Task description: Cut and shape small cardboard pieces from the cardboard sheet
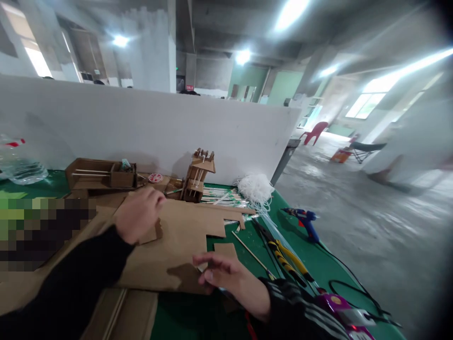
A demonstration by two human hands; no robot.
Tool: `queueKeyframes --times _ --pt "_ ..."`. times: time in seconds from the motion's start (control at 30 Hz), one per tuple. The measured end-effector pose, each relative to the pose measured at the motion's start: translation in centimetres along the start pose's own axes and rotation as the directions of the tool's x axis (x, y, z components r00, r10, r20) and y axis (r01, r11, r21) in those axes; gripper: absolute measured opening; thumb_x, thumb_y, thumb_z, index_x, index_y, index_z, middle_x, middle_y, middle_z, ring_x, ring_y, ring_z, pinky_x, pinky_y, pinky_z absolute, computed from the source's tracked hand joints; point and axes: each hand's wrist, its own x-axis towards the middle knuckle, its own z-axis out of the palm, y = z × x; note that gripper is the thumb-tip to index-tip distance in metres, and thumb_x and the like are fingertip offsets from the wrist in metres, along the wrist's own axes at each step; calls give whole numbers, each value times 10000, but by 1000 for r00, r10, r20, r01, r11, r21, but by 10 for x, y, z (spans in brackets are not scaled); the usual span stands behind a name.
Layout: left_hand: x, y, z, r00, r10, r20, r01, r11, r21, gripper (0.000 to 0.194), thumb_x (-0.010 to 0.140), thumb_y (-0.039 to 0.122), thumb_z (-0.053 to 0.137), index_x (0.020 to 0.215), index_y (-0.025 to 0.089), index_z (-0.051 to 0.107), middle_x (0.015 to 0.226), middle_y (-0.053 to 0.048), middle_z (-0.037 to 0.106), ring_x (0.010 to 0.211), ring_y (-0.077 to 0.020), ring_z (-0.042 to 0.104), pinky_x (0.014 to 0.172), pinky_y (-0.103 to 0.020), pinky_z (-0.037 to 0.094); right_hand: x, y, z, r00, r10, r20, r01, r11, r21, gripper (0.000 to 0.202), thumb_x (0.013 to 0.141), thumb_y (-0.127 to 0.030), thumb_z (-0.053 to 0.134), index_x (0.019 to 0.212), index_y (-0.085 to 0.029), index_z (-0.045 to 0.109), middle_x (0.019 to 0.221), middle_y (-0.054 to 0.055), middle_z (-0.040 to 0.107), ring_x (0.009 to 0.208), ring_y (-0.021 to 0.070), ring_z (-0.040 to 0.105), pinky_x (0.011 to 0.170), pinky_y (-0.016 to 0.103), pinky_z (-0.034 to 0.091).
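My left hand (139,213) is over the large cardboard sheet (180,226) with its fingers curled together. What is inside them, if anything, is hidden. A small cardboard piece (150,235) lies just below that hand. My right hand (237,283) is above the front right part of the sheet, fingers bent and thumb drawn in towards them. Something small and pale shows by its fingertips, too blurred to name. Beyond the left hand stand a long cardboard box (97,174) with white sticks across it and an upright cardboard model (198,177) with sticks.
Yellow-and-black pliers (288,257), a thin stick (251,252) and a blue glue gun (306,222) lie on the green table (187,314). White string (256,186) is heaped behind. A purple power strip (339,304) sits front right; a plastic bottle (23,165) far left.
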Motion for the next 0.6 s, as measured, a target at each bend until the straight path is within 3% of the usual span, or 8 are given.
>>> queueKeyframes --times 0.13,0.27,0.37,0.47,0.6 --pt "37 -89 -20 974 -224 -36 227 969 94 311 995 347 431 1057 124 639 1111 -103 601 1082 -293 572 913 -452 468 -10 -4 -5 997 20 70 -7 984 -179 484 764 -579 726 1036 -179 712 819 26 646 743 139 575 686 271 455" --pt "72 -154 -15 947 -304 101 291 948 128 322 929 338 586 1198 160 585 1227 -74 601 1043 -246 622 880 -432 532 -10 -5 -9 996 36 83 -15 970 -241 485 786 -633 671 1001 -198 690 848 20 621 756 142 574 667 254 441" --pt "93 -182 4 914 -315 254 288 948 136 350 927 341 589 1228 165 563 1231 -94 597 1037 -232 622 861 -443 543 -10 -7 -10 987 104 121 -60 943 -327 542 808 -689 599 1010 -192 676 822 26 630 733 138 563 659 245 417" --pt "104 -197 21 868 -321 378 281 947 158 338 929 340 586 1223 174 568 1234 -92 596 1039 -229 621 863 -436 542 -14 -11 -10 981 151 124 -94 920 -380 599 811 -719 561 1067 -186 659 847 32 632 723 131 540 661 244 396" --pt "107 -205 25 815 -332 475 265 942 204 343 926 339 591 1225 173 566 1233 -92 596 1042 -232 620 863 -437 541 -18 -14 -11 987 133 86 -84 898 -431 632 809 -732 549 1103 -181 644 859 35 624 764 147 520 706 263 392"
